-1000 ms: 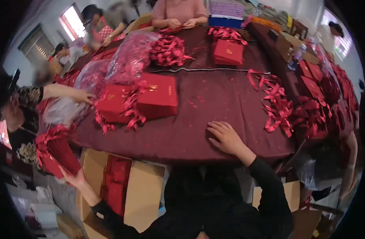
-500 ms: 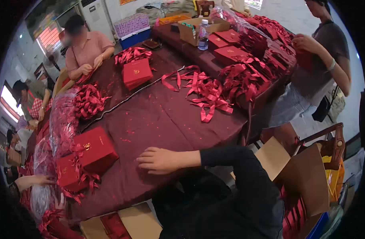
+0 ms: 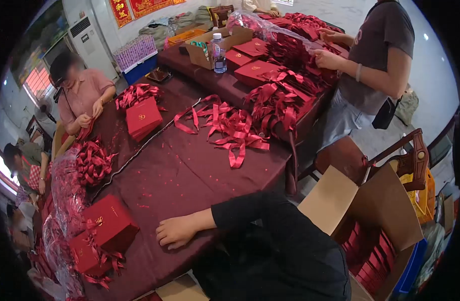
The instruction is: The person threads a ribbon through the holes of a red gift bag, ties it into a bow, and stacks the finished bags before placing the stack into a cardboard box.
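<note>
My right hand (image 3: 177, 232) rests palm down near the front edge of the dark red tablecloth (image 3: 190, 173). Its fingers are loosely spread, and nothing shows in its grasp. Left of the fingertips, a short way off, stands a stack of red folded gift bags (image 3: 117, 226) with a gold emblem. A second, lower red stack (image 3: 84, 256) leans beside it, with red ribbon (image 3: 92, 236) draped between them. My left hand is out of view.
An open carton (image 3: 330, 193) of red pieces stands at right by a wooden chair (image 3: 413, 155). Loose ribbons (image 3: 225, 123), a bottle (image 3: 219, 55) and another red stack (image 3: 143, 118) lie farther back. People work at left (image 3: 84, 95) and right (image 3: 380, 55).
The view has shifted, bringing the right carton further in. My right hand has moved down and left, its fingers more bent. The hand of a person at far left no longer shows clearly.
</note>
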`<state>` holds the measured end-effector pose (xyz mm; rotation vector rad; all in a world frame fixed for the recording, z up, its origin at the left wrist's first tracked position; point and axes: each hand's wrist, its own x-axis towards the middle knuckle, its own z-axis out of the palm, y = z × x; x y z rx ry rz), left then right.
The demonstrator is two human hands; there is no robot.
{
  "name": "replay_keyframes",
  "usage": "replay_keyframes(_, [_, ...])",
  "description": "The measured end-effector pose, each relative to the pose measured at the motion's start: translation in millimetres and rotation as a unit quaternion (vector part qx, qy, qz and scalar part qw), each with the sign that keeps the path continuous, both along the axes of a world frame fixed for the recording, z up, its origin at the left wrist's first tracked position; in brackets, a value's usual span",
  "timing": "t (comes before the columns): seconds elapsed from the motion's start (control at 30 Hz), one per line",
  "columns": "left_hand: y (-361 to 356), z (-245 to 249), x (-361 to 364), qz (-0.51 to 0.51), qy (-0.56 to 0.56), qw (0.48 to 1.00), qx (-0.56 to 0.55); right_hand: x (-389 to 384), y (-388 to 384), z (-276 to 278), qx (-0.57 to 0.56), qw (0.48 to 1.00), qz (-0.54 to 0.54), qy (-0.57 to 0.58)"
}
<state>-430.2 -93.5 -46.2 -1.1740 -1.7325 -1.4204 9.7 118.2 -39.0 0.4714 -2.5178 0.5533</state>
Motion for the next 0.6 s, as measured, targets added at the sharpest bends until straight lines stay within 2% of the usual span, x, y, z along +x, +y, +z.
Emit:
replay_keyframes(0.23, [43,3,13,-0.046,0.015,0.998,-0.027,1,0,-4,-0.021,1.0,-0.008,0.018])
replay_keyframes(0.4, [46,5,23,-0.047,0.019,0.998,-0.035,1,0,-1,-0.005,1.0,-0.012,-0.001])
replay_keyframes(0.47, [8,4,27,-0.01,0.016,0.999,-0.039,5,3,4,-0.016,1.0,-0.005,-0.008])
replay_keyframes(0.5, [-34,7,28,0.028,0.016,0.998,-0.046,4,1,7,-0.028,1.0,0.0,-0.012])
replay_keyframes(0.6, [-213,37,58,0.192,0.03,0.978,-0.069,2,2,2,-0.041,0.999,-0.01,0.005])
